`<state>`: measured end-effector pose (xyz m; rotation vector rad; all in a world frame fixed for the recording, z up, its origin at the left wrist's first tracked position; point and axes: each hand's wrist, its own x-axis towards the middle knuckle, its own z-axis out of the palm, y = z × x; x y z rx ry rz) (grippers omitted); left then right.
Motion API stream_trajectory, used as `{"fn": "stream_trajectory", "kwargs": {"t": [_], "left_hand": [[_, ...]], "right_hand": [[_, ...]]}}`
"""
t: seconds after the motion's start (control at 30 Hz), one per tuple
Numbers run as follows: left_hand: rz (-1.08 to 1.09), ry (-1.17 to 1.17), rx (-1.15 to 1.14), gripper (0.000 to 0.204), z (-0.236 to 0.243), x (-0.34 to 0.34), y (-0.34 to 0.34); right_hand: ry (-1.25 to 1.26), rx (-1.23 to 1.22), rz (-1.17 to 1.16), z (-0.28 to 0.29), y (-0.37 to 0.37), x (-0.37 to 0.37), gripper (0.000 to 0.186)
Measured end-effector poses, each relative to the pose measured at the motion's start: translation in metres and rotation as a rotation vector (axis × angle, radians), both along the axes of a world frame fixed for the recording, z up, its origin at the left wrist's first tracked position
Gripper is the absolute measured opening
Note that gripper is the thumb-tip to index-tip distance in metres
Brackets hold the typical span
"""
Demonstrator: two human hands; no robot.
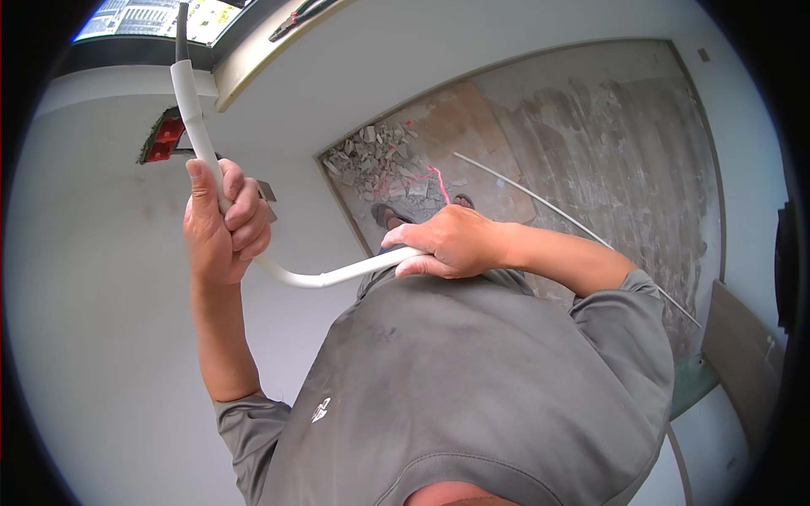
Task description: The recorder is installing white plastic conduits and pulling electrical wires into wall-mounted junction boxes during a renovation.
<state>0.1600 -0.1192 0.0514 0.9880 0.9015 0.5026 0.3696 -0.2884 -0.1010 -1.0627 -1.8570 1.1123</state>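
Note:
A white plastic conduit pipe bends in a curve in front of my body. My left hand is closed around its upright part, thumb pointing up. Farther right, my right hand grips the other end, fingers wrapped over it in front of my grey shirt. Out of the pipe's upper end sticks a dark, thin rod, perhaps a bending spring. A pink cord shows just beyond my right hand; whether it joins the pipe is hidden.
Red wall boxes sit in a cut-out in the white wall beside the pipe. Pliers lie on the window sill. Broken rubble covers the floor near my feet. A long white pole lies across the floor at right.

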Motion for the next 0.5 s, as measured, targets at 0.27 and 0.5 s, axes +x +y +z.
{"fn": "stream_trajectory", "kwargs": {"t": [0.27, 0.5], "left_hand": [[-0.149, -0.055, 0.070, 0.047, 0.034, 0.000, -0.007], [-0.277, -0.106, 0.109, 0.045, 0.062, -0.003, -0.005]], "right_hand": [[0.007, -0.033, 0.099, 0.042, -0.019, 0.021, 0.036], [0.087, -0.024, 0.106, 0.066, -0.026, 0.036, 0.036]]}}
